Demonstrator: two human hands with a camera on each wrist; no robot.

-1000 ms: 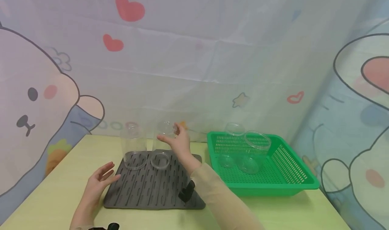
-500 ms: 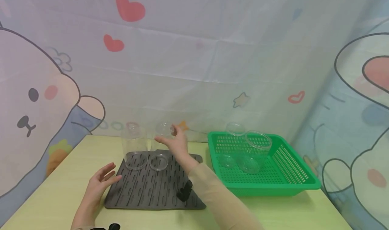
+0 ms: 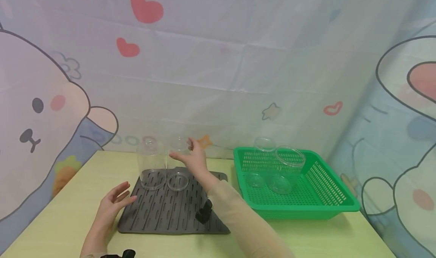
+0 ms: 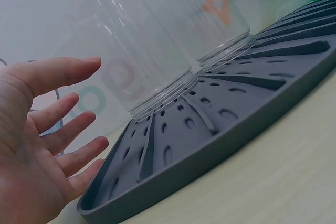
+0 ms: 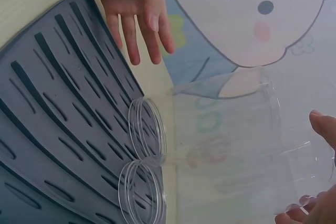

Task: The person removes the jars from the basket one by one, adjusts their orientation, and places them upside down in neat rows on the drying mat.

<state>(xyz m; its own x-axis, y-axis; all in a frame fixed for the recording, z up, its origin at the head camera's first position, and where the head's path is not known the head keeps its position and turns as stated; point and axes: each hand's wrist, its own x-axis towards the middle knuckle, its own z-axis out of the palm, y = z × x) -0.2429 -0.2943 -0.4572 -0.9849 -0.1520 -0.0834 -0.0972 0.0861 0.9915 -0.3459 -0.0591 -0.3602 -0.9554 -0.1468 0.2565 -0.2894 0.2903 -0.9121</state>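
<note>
Two clear tumblers stand upside down side by side near the back of a dark grey ribbed drying mat. My right hand (image 3: 195, 160) holds the right tumbler (image 3: 178, 181) near its upturned base, thumb at the front and fingertips behind, showing through the clear wall in the right wrist view. That tumbler's rim (image 5: 142, 192) is down on the mat (image 3: 170, 212), right beside the rim of the wider left tumbler (image 3: 151, 169). Off the mat's left edge, my left hand (image 3: 110, 203) is held with fingers spread and nothing in it; in the left wrist view its palm (image 4: 31, 177) faces the tumblers.
A green perforated basket (image 3: 299, 208) stands on the right of the pale yellow table (image 3: 68, 220), with two more clear tumblers (image 3: 289, 157) upright in it. A printed cloth (image 3: 218, 80) hangs behind the table.
My right hand has shifted a little left with the right tumbler, whose rim now sits closer to the left tumbler. My left hand stays where it was.
</note>
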